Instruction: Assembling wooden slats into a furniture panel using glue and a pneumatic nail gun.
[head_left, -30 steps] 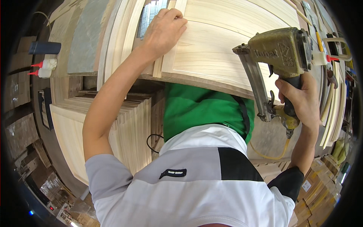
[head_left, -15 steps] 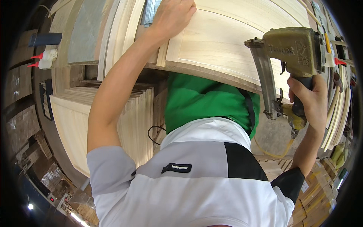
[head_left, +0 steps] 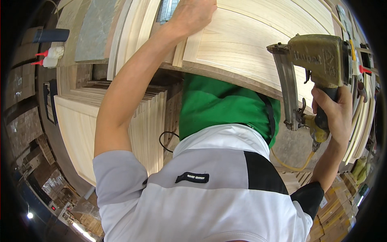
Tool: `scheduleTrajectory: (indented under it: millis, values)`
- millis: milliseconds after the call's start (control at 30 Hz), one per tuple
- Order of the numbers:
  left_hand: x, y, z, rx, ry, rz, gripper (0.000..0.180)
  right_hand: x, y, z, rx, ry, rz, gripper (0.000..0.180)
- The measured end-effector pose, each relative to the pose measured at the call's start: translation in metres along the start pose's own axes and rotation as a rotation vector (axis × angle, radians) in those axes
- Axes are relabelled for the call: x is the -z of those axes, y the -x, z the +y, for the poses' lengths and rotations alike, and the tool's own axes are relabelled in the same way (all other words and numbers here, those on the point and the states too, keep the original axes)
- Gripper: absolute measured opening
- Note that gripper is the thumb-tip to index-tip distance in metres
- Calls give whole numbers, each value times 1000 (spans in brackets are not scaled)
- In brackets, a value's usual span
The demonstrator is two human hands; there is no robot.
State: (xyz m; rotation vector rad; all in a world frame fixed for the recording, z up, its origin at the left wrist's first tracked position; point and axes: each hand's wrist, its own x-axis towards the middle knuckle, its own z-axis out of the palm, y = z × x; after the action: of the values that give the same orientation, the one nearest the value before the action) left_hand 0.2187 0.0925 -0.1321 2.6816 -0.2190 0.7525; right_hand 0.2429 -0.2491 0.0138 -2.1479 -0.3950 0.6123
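My right hand (head_left: 336, 109) is wrapped round the black grip of a worn, brass-coloured pneumatic nail gun (head_left: 316, 54). Its long magazine slants down on the left, and a yellow air hose (head_left: 293, 168) hangs from its base. The gun is held over the right part of a pale wooden panel (head_left: 242, 44), which lies flat at the workbench's near edge. At the top of the view my left hand (head_left: 197, 16) rests at the panel's left side, fingers curled; anything between them is hidden. Beside that wrist lie strips of bluish nails (head_left: 167, 11).
Below the bench at left stands a stack of wooden panels (head_left: 105, 133). Glue bottles with red tips (head_left: 54, 56) and a dark cylinder (head_left: 52, 35) sit at far left. A hammer (head_left: 361, 90) and wood strips are at right, with cardboard boxes (head_left: 338, 201) behind.
The whole view has shifted slightly, so things appear a little further right. My left hand stays at the panel's left side, and the nail gun is still in my right hand.
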Motion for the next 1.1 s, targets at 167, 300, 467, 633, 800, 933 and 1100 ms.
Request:
scheduleTrajectory:
  millis: [167,300,467,633,800,933,1100]
  values:
    - [0,-3,-1,-20,-69,-56,5,0,2,-2,11,11,5,23]
    - [-1,-4,-2,3,-70,-80,4,-3,3,-3,21,-3,11,23]
    - [0,-8,1,39,-77,-101,5,-1,3,-4,7,26,3,23]
    - [-1,-10,1,42,-131,-132,11,-2,3,-6,5,34,-7,22]
    - [0,-11,4,67,-130,-156,12,0,4,-4,4,29,-24,23]
    - [1,-11,4,122,-127,-170,14,-3,3,-10,8,5,-36,22]
    - [1,-13,1,98,-61,-144,15,-4,2,-14,-13,13,-56,21]
